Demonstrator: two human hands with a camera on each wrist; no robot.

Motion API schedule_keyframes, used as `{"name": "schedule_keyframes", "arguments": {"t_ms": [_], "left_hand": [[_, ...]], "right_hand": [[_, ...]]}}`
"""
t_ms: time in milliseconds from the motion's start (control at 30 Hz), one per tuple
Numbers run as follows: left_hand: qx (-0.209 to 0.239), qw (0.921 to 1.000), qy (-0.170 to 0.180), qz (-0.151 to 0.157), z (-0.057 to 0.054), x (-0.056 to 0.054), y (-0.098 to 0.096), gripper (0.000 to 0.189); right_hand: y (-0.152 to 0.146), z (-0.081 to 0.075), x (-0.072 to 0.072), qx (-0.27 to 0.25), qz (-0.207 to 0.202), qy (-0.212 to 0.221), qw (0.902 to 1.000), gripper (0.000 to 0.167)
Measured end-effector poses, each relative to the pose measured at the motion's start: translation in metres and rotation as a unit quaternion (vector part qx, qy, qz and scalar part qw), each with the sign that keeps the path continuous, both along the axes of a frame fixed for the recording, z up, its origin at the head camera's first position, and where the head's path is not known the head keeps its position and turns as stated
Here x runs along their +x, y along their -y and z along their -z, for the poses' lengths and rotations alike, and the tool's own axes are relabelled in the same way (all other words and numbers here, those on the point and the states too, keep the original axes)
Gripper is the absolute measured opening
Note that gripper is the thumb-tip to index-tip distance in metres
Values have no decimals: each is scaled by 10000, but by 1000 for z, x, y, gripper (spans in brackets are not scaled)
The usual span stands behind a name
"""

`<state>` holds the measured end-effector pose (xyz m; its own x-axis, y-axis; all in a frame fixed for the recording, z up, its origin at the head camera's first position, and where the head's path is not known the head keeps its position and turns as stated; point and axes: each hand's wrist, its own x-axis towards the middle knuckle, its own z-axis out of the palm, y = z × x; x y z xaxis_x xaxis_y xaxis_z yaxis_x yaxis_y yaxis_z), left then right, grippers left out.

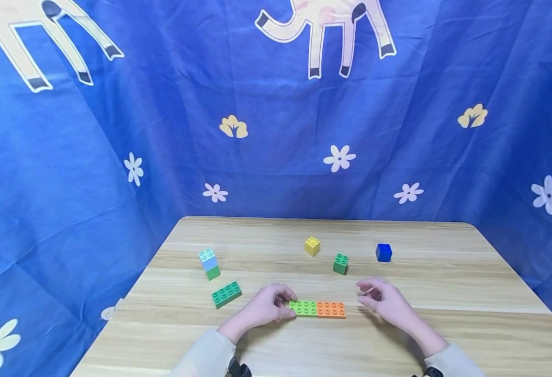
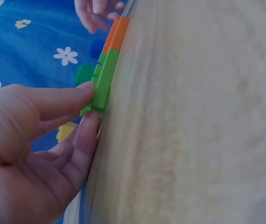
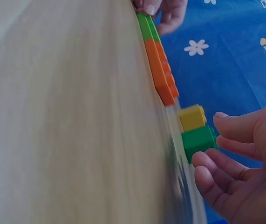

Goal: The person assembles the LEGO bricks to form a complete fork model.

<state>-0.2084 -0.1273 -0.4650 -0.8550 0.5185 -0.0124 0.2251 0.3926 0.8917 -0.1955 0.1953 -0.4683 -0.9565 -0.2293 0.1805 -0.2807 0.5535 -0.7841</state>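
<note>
A lime green toy brick [image 1: 303, 308] and an orange toy brick [image 1: 331, 310] lie end to end on the table in one straight row. My left hand [image 1: 270, 305] pinches the lime brick's left end between thumb and fingers; in the left wrist view its thumb [image 2: 72, 98] is on the studded side. To the right of the orange brick, my right hand [image 1: 385, 302] hovers with loosely bent fingers, touching nothing. The right wrist view shows a gap between its thumb and fingers, with the small green brick [image 3: 199, 142] behind them.
Beyond the hands stand a yellow brick [image 1: 312, 246], a green brick [image 1: 340, 264] and a blue brick [image 1: 383, 253]. At left are a light-blue-topped stack [image 1: 209, 263] and a long dark green brick [image 1: 226, 295]. A blue patterned cloth [image 1: 276, 173] hangs behind the wooden table [image 1: 426, 235].
</note>
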Motion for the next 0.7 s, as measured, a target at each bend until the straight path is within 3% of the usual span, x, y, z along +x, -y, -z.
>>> {"name": "schedule_keyframes", "arguments": {"t_ms": [400, 700], "left_hand": [[-99, 9998, 6, -145, -3, 2, -3, 29], [-279, 9994, -57, -179, 0, 1, -3, 27]], "right_hand": [[-29, -2, -10, -133, 583, 53, 9982, 32], [-49, 2, -23, -406, 788, -60, 9960, 30]]}}
